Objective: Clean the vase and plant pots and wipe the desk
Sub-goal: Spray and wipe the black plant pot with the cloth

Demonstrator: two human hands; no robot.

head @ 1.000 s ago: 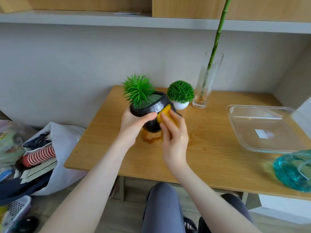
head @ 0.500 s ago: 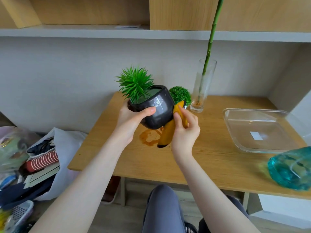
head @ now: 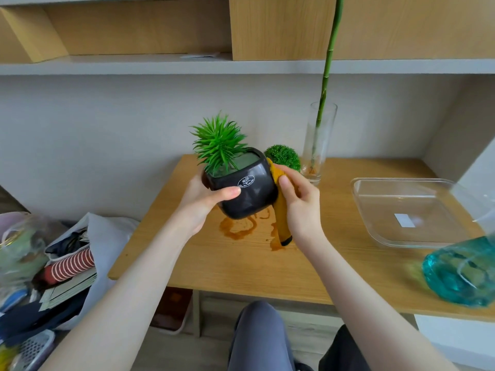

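While the left hand (head: 206, 202) grips the black plant pot (head: 245, 190) above the desk (head: 334, 261), its thumb lies across the front. Beside it, the right hand (head: 300, 202) presses a yellow cloth (head: 281, 210) against the pot's side.

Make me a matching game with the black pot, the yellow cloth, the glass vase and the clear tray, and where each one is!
Things:
1. black pot
2. yellow cloth
3. glass vase
4. clear tray

Places:
A. standing at the back of the desk
B. in the right hand
C. in the left hand
D. lying on the desk's right side

Pairs: 1-C, 2-B, 3-A, 4-D
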